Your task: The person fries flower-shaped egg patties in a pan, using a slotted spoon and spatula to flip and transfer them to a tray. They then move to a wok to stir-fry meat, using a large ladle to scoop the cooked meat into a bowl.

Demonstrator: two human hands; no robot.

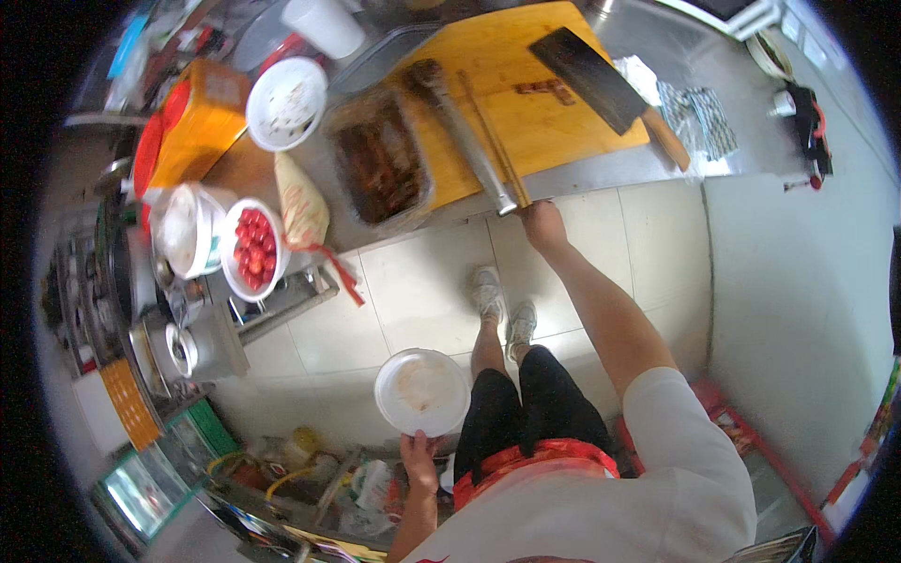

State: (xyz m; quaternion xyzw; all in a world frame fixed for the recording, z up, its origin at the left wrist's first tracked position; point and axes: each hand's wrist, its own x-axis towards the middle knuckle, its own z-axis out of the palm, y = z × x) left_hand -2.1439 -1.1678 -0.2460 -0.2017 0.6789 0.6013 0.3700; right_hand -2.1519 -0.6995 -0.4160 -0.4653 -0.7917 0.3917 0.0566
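Note:
My left hand (420, 457) holds a round white plastic lid or shallow bowl (422, 391) by its near edge; brown smears mark its surface. At the counter's front edge, my right hand (544, 224) grips the near ends of long wooden chopsticks (495, 141). Beside them lies a metal utensil with a long handle (473, 144), its dark far end on the yellow cutting board (486, 63). A clear tub of dark brown food (380, 158) stands left of these. Small browned food pieces (547, 89) and a cleaver (591, 76) rest on the board.
Left on the counter are a bowl of red cherry tomatoes or similar fruit (255, 250), a bag of pale sauce (301, 200), a white bowl with dark bits (287, 103) and a white bucket (186, 229). The cleaver's wooden handle (667, 139) overhangs the board. A wall (781, 267) stands right.

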